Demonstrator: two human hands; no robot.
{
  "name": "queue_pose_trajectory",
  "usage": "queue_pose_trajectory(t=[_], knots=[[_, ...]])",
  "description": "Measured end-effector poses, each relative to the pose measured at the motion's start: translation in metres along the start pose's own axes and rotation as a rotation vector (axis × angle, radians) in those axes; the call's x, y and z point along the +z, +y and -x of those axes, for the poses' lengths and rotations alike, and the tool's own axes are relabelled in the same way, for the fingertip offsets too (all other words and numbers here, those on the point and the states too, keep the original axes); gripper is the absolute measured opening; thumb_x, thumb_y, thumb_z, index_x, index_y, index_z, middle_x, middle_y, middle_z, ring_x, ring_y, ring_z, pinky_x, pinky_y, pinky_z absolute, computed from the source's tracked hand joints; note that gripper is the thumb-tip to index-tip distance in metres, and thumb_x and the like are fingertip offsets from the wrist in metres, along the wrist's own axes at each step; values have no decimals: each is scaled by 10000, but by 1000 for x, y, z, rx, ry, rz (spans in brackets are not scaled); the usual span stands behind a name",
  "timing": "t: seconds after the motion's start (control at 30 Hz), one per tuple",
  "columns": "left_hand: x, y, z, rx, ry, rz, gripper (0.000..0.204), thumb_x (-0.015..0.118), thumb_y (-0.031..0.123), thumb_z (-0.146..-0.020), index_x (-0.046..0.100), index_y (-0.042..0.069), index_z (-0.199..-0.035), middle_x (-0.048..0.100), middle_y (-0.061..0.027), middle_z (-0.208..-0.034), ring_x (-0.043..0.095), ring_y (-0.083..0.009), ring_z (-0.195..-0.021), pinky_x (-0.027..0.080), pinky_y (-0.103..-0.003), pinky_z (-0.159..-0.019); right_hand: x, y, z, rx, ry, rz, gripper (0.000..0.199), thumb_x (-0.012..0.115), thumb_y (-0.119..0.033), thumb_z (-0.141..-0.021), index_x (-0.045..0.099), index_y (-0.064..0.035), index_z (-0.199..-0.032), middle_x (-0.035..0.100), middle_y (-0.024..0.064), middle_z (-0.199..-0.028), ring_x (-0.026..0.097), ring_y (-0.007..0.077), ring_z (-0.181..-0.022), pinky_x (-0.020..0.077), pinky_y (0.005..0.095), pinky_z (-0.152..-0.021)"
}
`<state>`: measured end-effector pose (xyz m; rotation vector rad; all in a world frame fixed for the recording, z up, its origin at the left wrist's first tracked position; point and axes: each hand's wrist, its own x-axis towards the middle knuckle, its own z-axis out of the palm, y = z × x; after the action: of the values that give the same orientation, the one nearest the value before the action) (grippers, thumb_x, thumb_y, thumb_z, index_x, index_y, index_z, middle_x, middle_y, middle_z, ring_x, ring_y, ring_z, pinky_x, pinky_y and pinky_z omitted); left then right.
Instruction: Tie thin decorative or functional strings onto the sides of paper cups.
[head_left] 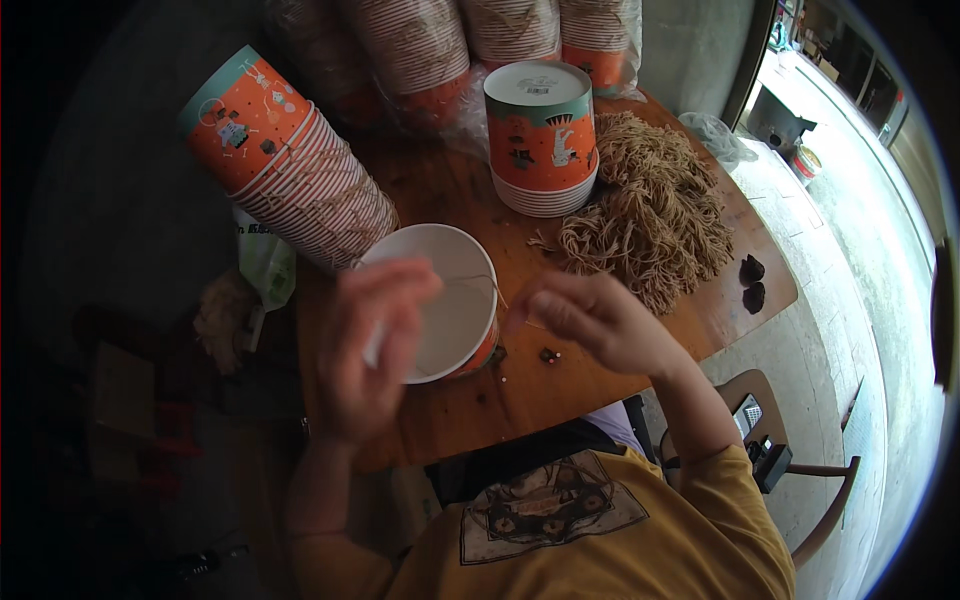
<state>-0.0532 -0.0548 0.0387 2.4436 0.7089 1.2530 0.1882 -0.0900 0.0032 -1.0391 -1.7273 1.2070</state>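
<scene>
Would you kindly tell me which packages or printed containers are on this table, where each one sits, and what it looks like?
Open paper cup: table centre, at the left hand; white inside, orange outside.
Leaning cup stack: far left; orange with teal rim band and small printed figures.
Upside-down cup stack: centre back, beside the twine bundle; orange, teal band, white base with a small label.
Plastic-wrapped cup sleeves: back edge; striped rims, orange.

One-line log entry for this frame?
left hand: on cup rim | right hand: pinching string | string pile and cup stacks on table
</scene>
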Motion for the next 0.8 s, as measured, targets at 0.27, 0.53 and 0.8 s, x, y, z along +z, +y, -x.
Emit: queue_pose_trajectory(t=[0.27,0.53,0.8], knots=[[31,167,-23,-329,324,867,128,641,248,-835,547,201,-907,507,-98,-899,488,-203,-785,437,-268,-621,19,-12,-6,-92,-111,-17,269,447,-227,-992,631,-30,-1005,667,118,-820,647,202,-721,491,316,-666],[42,164,-5,-134,472,927,160,647,144,-790,540,229,-707,477,-30,-853,424,-180,-757,370,-215,-564,19,-6,2,-103,-132,-220,310,347,-139,-956,601,-11,-1080,538,13,-757,478,75,-693,413,238,-655],[25,154,-6,-159,184,1147,199,625,184,-823,557,217,-639,508,2,-848,418,-174,-789,393,-237,-573,25,3,3,-91,-27,-262,307,343,-184,-985,522,-38,-1187,507,-13,-748,456,57,-663,393,209,-631]])
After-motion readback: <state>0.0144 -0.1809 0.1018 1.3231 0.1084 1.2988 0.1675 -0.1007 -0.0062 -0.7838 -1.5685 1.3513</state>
